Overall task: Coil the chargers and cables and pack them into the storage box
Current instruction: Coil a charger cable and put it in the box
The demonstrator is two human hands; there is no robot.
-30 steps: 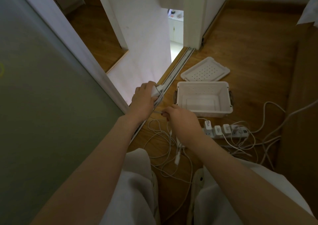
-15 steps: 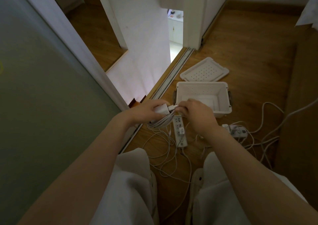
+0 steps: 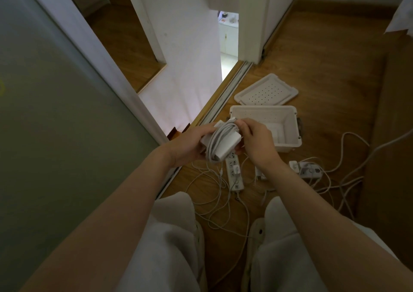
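Observation:
A white charger brick [image 3: 225,143] with its cable wound around it rests in my left hand [image 3: 190,145], held above the floor just left of the storage box. My right hand [image 3: 257,138] pinches the cable's end at the top of the coil. The white perforated storage box [image 3: 288,124] sits open on the wooden floor beyond my hands; its inside looks empty where it shows. Below my hands lie a white power strip [image 3: 233,172] and loose white cables [image 3: 214,193].
The box's perforated lid [image 3: 266,90] lies on the floor behind the box. A second power strip with plugged adapters [image 3: 308,169] and tangled cables [image 3: 348,180] lie at the right. A sliding-door track [image 3: 225,95] and frosted door [image 3: 55,124] run along the left. My knees fill the bottom.
The cable went from trailing on the floor to being wound around the charger. Both hands have lifted the bundle and turned it; the first power strip is now uncovered below.

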